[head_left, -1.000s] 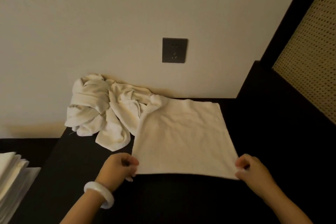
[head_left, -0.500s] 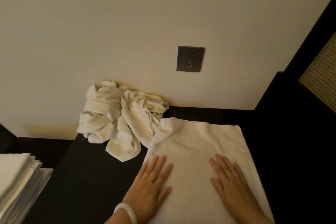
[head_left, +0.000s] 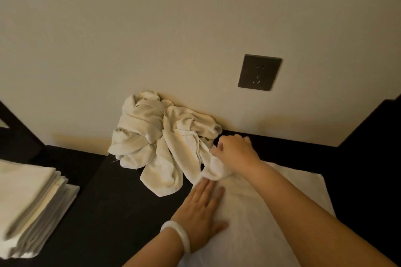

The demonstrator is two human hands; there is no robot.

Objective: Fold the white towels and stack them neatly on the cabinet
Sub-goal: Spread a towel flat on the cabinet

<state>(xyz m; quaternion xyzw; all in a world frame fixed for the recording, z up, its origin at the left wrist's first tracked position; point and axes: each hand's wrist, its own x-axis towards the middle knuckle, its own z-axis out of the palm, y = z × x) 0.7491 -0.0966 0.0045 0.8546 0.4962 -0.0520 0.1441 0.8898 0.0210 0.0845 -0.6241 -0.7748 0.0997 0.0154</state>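
Firmly, the left hand (head_left: 201,208) is pressing flat-fingered on the spread towel (head_left: 260,223). The right hand (head_left: 236,149) is gripping its bunched corner.

Bare dark cabinet top (head_left: 112,219) lies open between the folded stack (head_left: 30,206) at far left and the flat towel (head_left: 271,212); the crumpled heap (head_left: 160,141) blocks the back, against the wall (head_left: 152,28).

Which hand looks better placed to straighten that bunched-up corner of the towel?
Probably the right hand: it grips the bunched corner of the flat towel, while the left hand lies flat, pinning it down.
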